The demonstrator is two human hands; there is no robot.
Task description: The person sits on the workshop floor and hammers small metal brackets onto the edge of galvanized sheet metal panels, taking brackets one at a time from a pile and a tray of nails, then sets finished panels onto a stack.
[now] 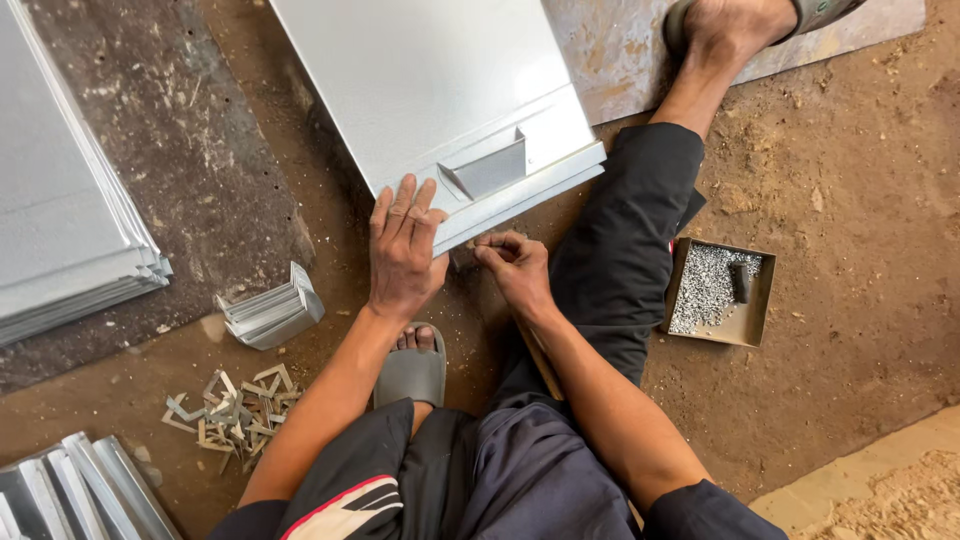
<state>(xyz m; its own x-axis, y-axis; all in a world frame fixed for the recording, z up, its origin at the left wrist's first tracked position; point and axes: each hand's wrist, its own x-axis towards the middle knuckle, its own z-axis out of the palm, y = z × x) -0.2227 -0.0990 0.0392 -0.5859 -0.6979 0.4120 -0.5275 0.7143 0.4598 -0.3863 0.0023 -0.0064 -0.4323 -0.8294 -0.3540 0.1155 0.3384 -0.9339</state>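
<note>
A large grey sheet-metal panel lies on the dirt floor in front of me, with a small folded metal bracket standing on it near its folded front edge. My left hand rests flat on that front edge, fingers apart. My right hand is just right of it, fingertips pinched together against the panel's lower lip; whatever small thing they hold is hidden. I sit on the ground with my right leg stretched out beside the panel.
A stack of metal sheets lies at the left. A bundle of folded brackets and a pile of small metal clips lie nearby. A cardboard tray of tiny rivets sits at the right. Metal strips are bottom left.
</note>
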